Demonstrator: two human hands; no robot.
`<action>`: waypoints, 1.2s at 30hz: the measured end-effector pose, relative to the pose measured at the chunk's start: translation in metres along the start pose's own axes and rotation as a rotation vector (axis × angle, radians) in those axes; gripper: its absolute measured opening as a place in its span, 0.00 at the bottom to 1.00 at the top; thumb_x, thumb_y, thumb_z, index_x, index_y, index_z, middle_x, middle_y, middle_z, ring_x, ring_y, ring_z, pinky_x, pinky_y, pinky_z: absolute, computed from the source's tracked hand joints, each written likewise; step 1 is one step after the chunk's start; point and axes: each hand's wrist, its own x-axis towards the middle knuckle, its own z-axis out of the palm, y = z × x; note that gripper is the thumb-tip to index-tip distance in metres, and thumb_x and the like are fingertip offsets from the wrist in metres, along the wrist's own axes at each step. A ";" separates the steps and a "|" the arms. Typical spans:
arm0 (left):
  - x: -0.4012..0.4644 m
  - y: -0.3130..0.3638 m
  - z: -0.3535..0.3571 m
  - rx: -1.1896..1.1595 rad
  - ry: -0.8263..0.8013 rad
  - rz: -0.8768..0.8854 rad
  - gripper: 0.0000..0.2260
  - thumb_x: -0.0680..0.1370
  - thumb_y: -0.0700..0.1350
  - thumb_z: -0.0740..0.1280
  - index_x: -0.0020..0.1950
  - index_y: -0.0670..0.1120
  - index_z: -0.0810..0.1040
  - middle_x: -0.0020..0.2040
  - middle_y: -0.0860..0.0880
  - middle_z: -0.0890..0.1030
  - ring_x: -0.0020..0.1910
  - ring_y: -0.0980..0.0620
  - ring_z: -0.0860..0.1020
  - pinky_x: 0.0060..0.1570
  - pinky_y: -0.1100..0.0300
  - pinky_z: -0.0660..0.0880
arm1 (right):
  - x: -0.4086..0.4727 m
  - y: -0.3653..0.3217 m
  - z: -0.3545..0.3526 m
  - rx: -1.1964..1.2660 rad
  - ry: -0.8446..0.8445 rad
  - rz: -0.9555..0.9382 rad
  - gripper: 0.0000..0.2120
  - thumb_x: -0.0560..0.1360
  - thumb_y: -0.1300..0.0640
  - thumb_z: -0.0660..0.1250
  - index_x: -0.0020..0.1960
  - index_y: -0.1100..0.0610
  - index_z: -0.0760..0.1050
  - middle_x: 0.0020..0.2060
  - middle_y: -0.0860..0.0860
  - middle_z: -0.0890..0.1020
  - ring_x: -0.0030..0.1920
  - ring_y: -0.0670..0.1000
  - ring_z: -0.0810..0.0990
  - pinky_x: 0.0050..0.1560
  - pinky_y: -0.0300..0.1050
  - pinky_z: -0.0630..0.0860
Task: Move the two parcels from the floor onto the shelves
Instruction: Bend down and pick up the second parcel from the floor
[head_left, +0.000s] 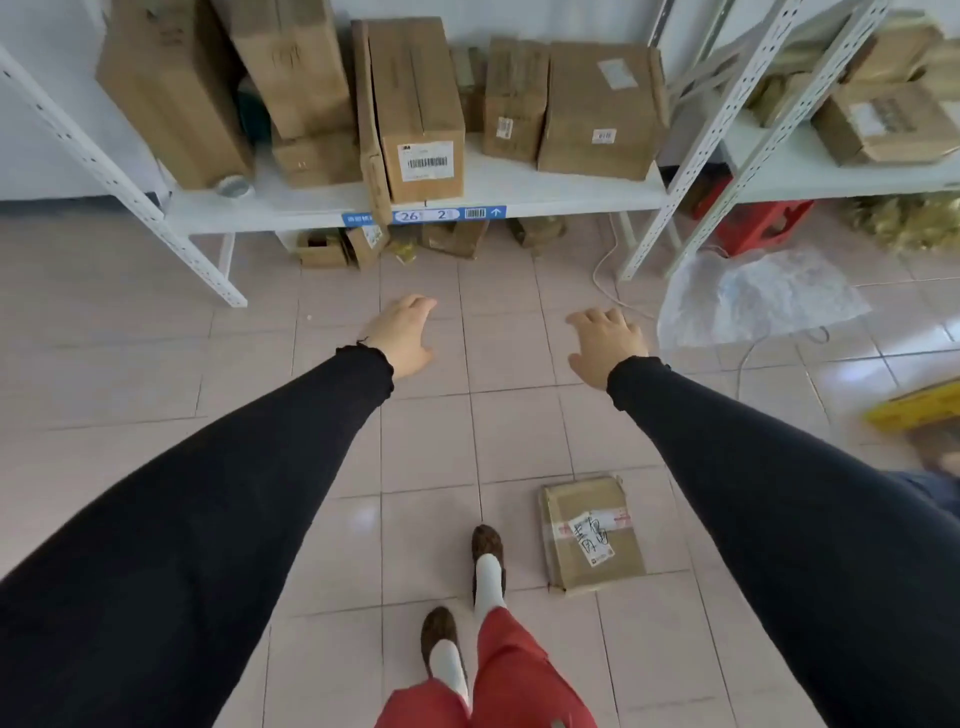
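Note:
A flat brown cardboard parcel (592, 532) with a white handwritten label lies on the tiled floor, just right of my feet. My left hand (404, 332) and my right hand (605, 340) are both stretched out ahead over the floor, fingers apart, holding nothing. Both hands hang well above and beyond the parcel. The white metal shelf (519, 200) stands in front of me, its board crowded with brown boxes (421, 109). A second parcel on the floor is not distinguishable.
A second white shelf unit (810, 176) with boxes stands at the right. A clear plastic bag (753, 296) and a white cable lie on the floor by it. Small boxes sit under the front shelf. A yellow box (919, 408) shows at the right edge.

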 end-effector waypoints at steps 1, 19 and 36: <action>-0.014 -0.004 0.024 -0.009 -0.029 -0.022 0.34 0.80 0.45 0.71 0.83 0.44 0.61 0.83 0.44 0.64 0.80 0.41 0.65 0.75 0.44 0.68 | -0.017 0.001 0.021 0.003 -0.040 0.009 0.28 0.77 0.57 0.62 0.76 0.53 0.63 0.72 0.55 0.69 0.72 0.59 0.65 0.68 0.57 0.66; -0.125 0.126 0.352 -0.279 -0.328 -0.269 0.33 0.81 0.43 0.67 0.84 0.42 0.58 0.83 0.44 0.62 0.80 0.43 0.65 0.76 0.51 0.67 | -0.152 0.165 0.275 0.082 -0.328 0.070 0.26 0.75 0.57 0.61 0.73 0.55 0.64 0.67 0.54 0.74 0.66 0.57 0.71 0.63 0.54 0.70; -0.012 0.128 0.659 -0.380 -0.511 -0.384 0.32 0.82 0.44 0.68 0.84 0.43 0.59 0.82 0.42 0.64 0.79 0.42 0.68 0.75 0.51 0.68 | -0.055 0.291 0.565 0.100 -0.429 0.163 0.27 0.76 0.61 0.58 0.74 0.56 0.61 0.63 0.55 0.75 0.62 0.58 0.72 0.57 0.54 0.75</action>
